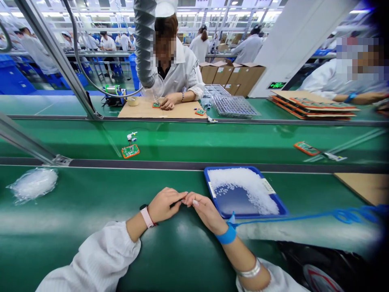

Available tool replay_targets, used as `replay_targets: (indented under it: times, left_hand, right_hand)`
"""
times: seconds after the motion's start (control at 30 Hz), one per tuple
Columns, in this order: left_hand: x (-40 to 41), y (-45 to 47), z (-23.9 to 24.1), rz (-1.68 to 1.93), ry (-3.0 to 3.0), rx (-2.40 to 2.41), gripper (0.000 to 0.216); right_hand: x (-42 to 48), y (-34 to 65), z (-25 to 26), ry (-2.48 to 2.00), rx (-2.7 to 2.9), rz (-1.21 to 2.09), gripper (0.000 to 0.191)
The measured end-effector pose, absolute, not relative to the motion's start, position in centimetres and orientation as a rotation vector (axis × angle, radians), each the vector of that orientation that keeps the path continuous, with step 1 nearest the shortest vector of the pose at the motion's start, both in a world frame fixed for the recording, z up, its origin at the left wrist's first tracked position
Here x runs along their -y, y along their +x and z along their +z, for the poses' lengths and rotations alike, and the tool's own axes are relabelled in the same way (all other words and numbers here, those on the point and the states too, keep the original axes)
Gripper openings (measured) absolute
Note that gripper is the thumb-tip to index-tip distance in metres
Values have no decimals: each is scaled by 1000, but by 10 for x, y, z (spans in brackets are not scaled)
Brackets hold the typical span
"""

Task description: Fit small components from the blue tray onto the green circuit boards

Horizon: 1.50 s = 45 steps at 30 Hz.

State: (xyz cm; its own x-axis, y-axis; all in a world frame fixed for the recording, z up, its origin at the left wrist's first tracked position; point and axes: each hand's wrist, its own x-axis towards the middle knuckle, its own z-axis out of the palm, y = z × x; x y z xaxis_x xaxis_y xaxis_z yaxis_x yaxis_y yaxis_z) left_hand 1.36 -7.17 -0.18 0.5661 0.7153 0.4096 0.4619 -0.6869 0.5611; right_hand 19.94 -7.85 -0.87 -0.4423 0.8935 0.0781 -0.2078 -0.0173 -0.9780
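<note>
Over the green bench, my left hand [165, 204] and my right hand [206, 210] meet at the fingertips. The left index finger and thumb come together at the tips of the right fingers. My right hand is turned partly palm up, its fingers curled and pressed together. Anything held between them is too small or hidden to make out. Just right of my right hand lies a blue tray [223, 216] with many small white translucent pieces [243, 178], heaped along its back and right side.
A clear bag of white pieces [35, 184] lies at left. A blue coiled cord [304, 218] runs right from my wristband. Beyond, orange-edged circuit boards [130, 151] lie on a green strip. Opposite, a person [182, 69] works on cardboard. Metal posts [57, 52] slant at left.
</note>
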Motion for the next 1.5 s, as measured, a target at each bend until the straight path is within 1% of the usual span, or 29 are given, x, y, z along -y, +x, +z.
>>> replay_targets:
  times: [0.3, 0.7, 0.83, 1.13, 1.37, 1.5]
  left_hand:
    - [70, 13, -5, 907, 2301, -1019, 32]
    - [70, 14, -5, 872, 2313, -1120, 30]
    - [70, 13, -6, 879, 2288, -1122, 29]
    - [69, 13, -5, 926, 2238, -1167, 27]
    - [68, 13, -3, 905, 2189, -1167, 26]
    - [69, 14, -1, 893, 2181, -1167, 26]
  right_hand:
    - [78, 200, -7, -736, 1453, 1598, 23]
    - [79, 200, -8, -736, 1519, 1601, 22]
    - [78, 201, -8, -743, 1508, 1606, 21]
    - [78, 201, -6, -748, 1452, 1632, 25]
    - [79, 201, -6, -742, 1476, 1623, 21]
    - [79, 201, -6, -750, 1495, 1620, 23]
